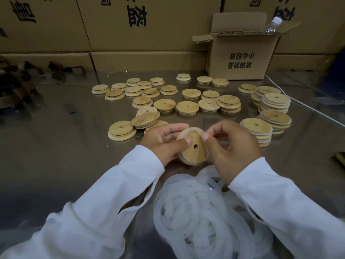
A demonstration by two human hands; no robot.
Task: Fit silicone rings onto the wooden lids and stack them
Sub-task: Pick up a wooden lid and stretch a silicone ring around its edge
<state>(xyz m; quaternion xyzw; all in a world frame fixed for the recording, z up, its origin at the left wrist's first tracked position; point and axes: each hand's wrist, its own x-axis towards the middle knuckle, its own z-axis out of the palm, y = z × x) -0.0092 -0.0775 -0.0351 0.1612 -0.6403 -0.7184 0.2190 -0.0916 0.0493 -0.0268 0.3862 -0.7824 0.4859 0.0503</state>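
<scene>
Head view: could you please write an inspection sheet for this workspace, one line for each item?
Surface: shiny table, reflecting the boxes behind it.
Job's things: one wooden lid in the hands, with a silicone ring round its edge; loose lids scattered behind; ringed lids stacked at the right; ring pile nearest the person.
Clutter: blurred dark objects at far left, cannot tell what.
Hands: left hand grips the wooden lid, thumb on its face; right hand pinches its ringed edge.
Cables: white cable across the table at the right.
Surroundings: open carton with a plastic bottle in it; stacked cartons behind.
</scene>
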